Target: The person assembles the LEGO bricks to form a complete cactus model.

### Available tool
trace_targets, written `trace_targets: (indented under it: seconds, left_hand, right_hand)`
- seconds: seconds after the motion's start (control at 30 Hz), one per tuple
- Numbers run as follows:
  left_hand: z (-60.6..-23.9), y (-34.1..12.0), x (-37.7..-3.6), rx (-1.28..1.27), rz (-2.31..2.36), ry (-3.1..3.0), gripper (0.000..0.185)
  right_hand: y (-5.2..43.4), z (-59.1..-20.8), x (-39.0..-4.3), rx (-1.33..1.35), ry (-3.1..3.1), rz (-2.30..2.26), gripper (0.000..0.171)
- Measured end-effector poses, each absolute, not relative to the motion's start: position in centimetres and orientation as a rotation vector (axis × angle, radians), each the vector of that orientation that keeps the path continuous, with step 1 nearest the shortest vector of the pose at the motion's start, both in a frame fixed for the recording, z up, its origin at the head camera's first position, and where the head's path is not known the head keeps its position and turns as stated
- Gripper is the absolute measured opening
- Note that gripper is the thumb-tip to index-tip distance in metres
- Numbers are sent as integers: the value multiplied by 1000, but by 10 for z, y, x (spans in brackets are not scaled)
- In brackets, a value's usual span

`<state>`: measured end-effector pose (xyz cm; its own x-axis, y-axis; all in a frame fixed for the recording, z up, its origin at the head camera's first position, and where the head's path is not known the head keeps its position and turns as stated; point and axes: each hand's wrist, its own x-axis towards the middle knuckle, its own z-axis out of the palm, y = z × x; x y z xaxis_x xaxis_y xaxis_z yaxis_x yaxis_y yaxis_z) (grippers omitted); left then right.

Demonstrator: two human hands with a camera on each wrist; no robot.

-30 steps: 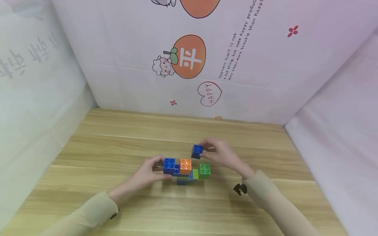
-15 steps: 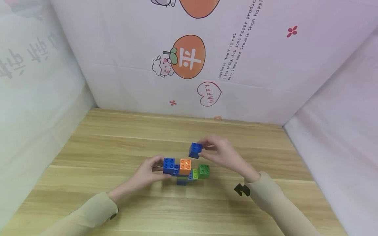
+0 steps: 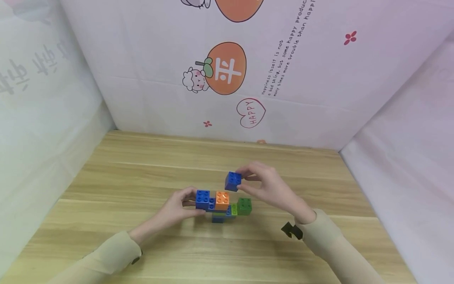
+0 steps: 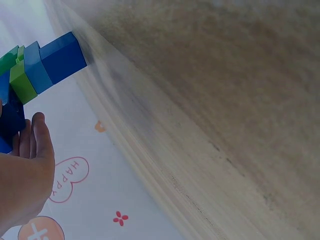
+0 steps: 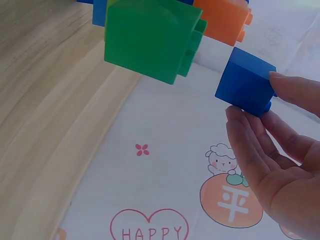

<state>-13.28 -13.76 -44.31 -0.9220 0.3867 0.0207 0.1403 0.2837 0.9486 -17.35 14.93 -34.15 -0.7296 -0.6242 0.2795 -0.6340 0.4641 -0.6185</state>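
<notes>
My right hand (image 3: 269,185) has carried the loose blue brick (image 3: 232,181) slightly toward 10 o'clock, pinched in fingertips above the orange brick (image 3: 222,200). My left hand (image 3: 177,209) grips the brick assembly (image 3: 220,205) on the worktop (image 3: 142,173); placement appears imminent.

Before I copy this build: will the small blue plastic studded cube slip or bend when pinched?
Probably stiff: the small blue plastic studded cube keeps sharp, square edges in the right hand. Likely light, since fingertips alone hold it. Its glossy faces may be slightly slippery.
</notes>
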Motion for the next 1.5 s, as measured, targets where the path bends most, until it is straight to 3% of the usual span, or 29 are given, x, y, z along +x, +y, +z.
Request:
trace_targets:
  seconds: [1.5]
  left_hand:
    - [-442,-138,-130,511,1713,2322,39]
  right_hand:
    - [132,-337,-151,1369,-2612,1095,32]
